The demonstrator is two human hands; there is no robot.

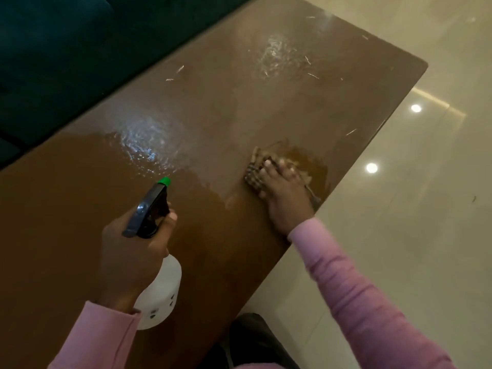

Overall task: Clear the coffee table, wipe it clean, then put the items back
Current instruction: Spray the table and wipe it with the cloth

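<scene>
Pressure from your right grip (pixel 286 201), fingers spread flat and holding nothing, pins the checked cloth (pixel 253 178) to the table (pixel 80 209) near its edge, ready to drag the spray. Your left grip (pixel 133 251) wraps the spray bottle (pixel 159 288), nozzle facing the wet patch (pixel 143 147). Its opaque white body hides the fill level.

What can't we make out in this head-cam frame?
- cloth: head view, mostly under the right hand, motion-blurred; full shape unclear.
- spray bottle: head view, neck wrapped by the left hand, base partly behind the sleeve; printed marks too small.
- coffee table: head view, left end cut off by the frame edge.
</scene>
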